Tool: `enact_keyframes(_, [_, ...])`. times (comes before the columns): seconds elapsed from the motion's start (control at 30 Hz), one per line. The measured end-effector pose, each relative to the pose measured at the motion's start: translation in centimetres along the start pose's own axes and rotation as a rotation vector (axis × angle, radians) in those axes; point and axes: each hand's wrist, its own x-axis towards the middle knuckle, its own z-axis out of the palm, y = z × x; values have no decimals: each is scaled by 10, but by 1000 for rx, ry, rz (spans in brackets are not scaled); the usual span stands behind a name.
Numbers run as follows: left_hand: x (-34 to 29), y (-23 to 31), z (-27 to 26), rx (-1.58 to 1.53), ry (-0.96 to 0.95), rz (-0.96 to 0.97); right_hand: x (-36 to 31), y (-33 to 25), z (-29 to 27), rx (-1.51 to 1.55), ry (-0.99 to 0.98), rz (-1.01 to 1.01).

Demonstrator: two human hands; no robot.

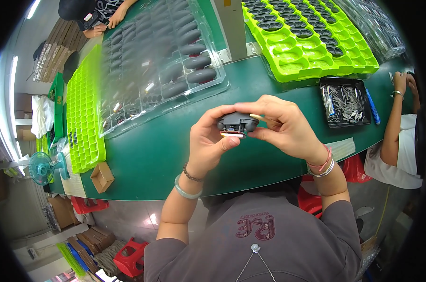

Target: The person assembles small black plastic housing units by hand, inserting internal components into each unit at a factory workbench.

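Observation:
Above the green table, a rounded black plastic housing is held up between my two hands. Its near side shows inner electronic parts, with a white strip and a bit of red along the bottom. My left hand closes on its left end, thumb below and fingers along the top. The right hand grips the other end, index finger across the top and thumb low at the side. A thin pale-yellow piece shows by the right fingers; its kind I cannot make out.
A clear tray with rounded black parts lies at far left, beside a lime-green tray and an open cardboard box. Another lime-green tray, a black bin of small metal pieces and a blue pen lie right. Two co-workers sit nearby.

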Motion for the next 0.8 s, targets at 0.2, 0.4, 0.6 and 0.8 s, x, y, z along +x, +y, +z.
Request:
enact_keyframes(0.2, [8, -3, 0, 701, 71, 406, -3, 10, 5, -178, 111, -33])
enact_keyframes(0.4, [1, -6, 6, 242, 65, 15, 2, 5, -1, -71, -3, 136])
enact_keyframes(0.6, [2, -5, 0, -396, 81, -330, 6, 8, -15, 384, -113, 424])
enact_keyframes(0.8, [0, -17, 6, 0, 173, 6, 3, 2, 8, -193, -51, 103])
